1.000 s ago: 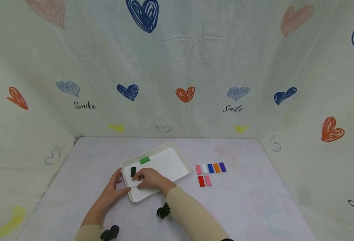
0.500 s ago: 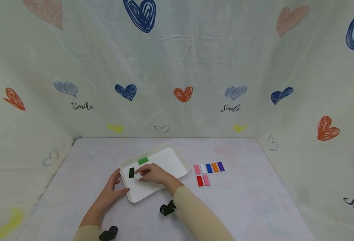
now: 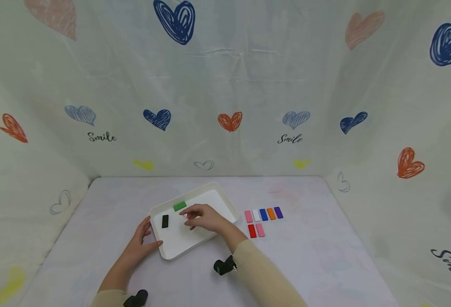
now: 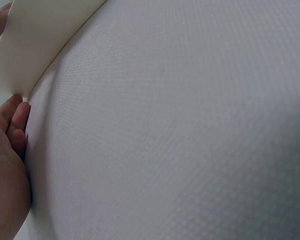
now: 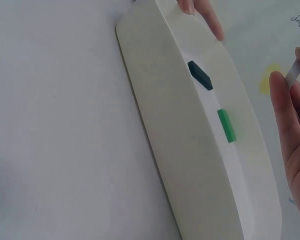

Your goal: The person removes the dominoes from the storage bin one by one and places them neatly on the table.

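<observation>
A white rectangular tray (image 3: 179,242) lies slantwise on the table. My left hand (image 3: 131,251) holds its left end, thumb on the rim at the near corner and fingers along the outer side. Over the tray is my right hand (image 3: 208,218); in the right wrist view its thumb and finger pinch a small whitish block (image 5: 293,73). Inside the tray lie a dark green block (image 3: 165,221), near the left end, and a bright green block (image 3: 180,206), along the far wall. The left wrist view mostly shows the tablecloth and the tray's outer wall (image 4: 40,45).
Right of the tray, small flat blocks stand in two rows: pink (image 3: 248,216), white (image 3: 256,215), blue (image 3: 264,214), orange (image 3: 272,213) and purple (image 3: 278,212) behind; red (image 3: 252,231) and another pink one (image 3: 261,230) in front. A heart-patterned curtain (image 3: 195,85) encloses the table.
My right hand has moved up and to the right, away from the tray's near left corner. The left hand keeps its place on the tray. The whole head view has shifted slightly.
</observation>
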Tool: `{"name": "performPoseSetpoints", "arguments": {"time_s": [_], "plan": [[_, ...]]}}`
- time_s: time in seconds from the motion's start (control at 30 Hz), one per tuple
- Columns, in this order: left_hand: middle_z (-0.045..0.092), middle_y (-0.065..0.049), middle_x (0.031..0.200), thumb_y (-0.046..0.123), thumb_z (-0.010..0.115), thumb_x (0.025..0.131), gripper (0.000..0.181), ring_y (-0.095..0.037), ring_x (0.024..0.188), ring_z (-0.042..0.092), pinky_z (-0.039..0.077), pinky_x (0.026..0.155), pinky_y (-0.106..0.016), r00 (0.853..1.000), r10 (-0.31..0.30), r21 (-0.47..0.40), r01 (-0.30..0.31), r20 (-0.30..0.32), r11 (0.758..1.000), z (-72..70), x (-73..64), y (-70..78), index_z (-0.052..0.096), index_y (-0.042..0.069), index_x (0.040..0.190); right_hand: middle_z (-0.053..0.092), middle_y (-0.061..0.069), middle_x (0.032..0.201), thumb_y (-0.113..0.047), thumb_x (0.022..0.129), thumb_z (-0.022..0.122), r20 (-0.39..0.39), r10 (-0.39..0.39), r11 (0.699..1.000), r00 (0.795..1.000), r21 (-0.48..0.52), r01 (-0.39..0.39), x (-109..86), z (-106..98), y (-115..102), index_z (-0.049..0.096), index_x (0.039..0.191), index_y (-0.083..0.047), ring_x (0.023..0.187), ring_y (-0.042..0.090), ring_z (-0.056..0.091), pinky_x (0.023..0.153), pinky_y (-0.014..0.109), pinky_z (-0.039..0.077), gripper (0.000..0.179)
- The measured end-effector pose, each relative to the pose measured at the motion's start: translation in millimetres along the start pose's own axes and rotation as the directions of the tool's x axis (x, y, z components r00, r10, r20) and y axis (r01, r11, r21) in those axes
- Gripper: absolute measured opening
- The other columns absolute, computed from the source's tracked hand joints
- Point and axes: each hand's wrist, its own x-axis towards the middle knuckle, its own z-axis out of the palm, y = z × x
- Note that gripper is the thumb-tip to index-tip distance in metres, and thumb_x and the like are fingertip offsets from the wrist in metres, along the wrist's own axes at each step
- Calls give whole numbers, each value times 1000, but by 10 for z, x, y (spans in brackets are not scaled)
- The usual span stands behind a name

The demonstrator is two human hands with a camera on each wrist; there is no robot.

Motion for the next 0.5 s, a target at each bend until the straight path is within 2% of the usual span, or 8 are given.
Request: {"name": "performPoseSetpoints", "arguments": {"time_s": [0.27,0.5], "plan": [[22,-24,157,28,78,83,105,-38,134,27,22,107,-64,1000,3,32,-3,7,999,-11,-8,-14,5,12,157,58,26,110,-2,89,68,-116,-19,1000,993,-3,19,-321,-276,-25,63,122,3,90,13,58,73,29,57,34],[20,-23,158,29,78,82,108,-39,136,25,19,107,-66,1000,-13,37,12,8,999,-6,-8,-6,3,13,157,60,24,107,-1,84,74,-185,-5,999,983,-48,-4,-581,-468,22,66,122,-5,92,15,58,76,24,53,39]]}}
